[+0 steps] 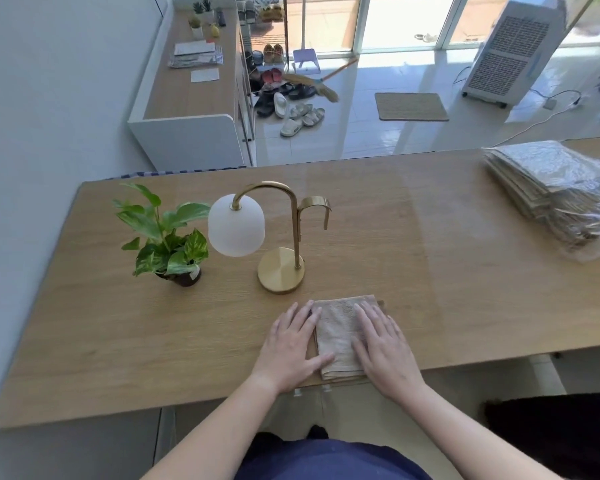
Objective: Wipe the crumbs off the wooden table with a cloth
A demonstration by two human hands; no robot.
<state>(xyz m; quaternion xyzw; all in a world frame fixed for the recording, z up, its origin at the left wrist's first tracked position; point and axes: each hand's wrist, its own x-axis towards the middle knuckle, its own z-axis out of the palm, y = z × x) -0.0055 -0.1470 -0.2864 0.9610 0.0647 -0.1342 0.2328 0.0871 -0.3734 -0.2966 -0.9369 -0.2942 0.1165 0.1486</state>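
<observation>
The wooden table (118, 341) filled the middle and lower band of the frame, its near edge running along the bottom centre. No crumbs could be made out on its surface at this resolution.

At the right edge of the frame, a stack of flat packets in clear plastic wrap (551, 192) lay on the table top, well apart from everything else.

A gold desk lamp (281, 271) with a white globe shade stood upright at the centre of the frame, its round base just above the cloth. To its left, a small potted plant (167, 237) with variegated green leaves stood upright in a dark pot, near the lamp shade but not touching the base.

The cloth (336, 330), beige and folded into a rectangle, lay flat on the table at lower centre, its near end at the table's near edge.

The left hand (291, 348) was spread flat, palm down, fingers extended; most of it rested on the bare table beside the cloth's left side, with the thumb laid over the cloth's near left corner. It gripped nothing.

The right hand (385, 348) was likewise flat and open, palm down, pressing on the right part of the cloth, with no fingers curled around it.
</observation>
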